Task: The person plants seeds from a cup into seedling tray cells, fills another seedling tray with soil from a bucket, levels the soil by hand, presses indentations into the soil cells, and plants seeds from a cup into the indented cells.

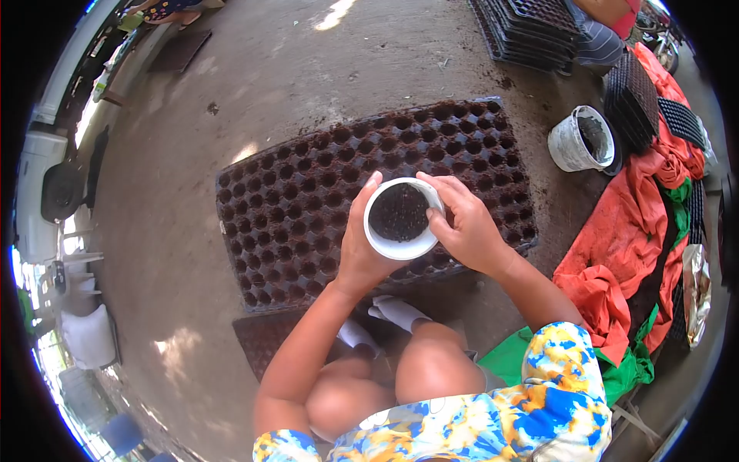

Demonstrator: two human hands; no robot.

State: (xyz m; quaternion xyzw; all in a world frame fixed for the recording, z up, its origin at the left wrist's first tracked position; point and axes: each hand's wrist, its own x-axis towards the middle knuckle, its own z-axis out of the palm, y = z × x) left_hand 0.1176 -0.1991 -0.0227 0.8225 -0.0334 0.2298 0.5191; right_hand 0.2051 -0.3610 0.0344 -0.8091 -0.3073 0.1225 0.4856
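Observation:
A round white cup [403, 250] with small dark grains inside is held up between both my hands. My left hand [358, 239] wraps round its left side. My right hand [464, 223] grips the right side, with the thumb over the rim. Below the cup, on the floor, lies a wide dark seedling tray [323, 219] with rows of round cells that have brown soil in and around them. The cup and my hands hide part of its middle.
A white bucket [571, 146] stands right of the tray. Stacked black trays [523, 35] sit at the back beside a seated person [604, 38]. Orange cloth [616, 246] and green cloth [504, 356] lie at the right. Another tray [265, 339] is by my feet. White chairs [85, 335] stand far left.

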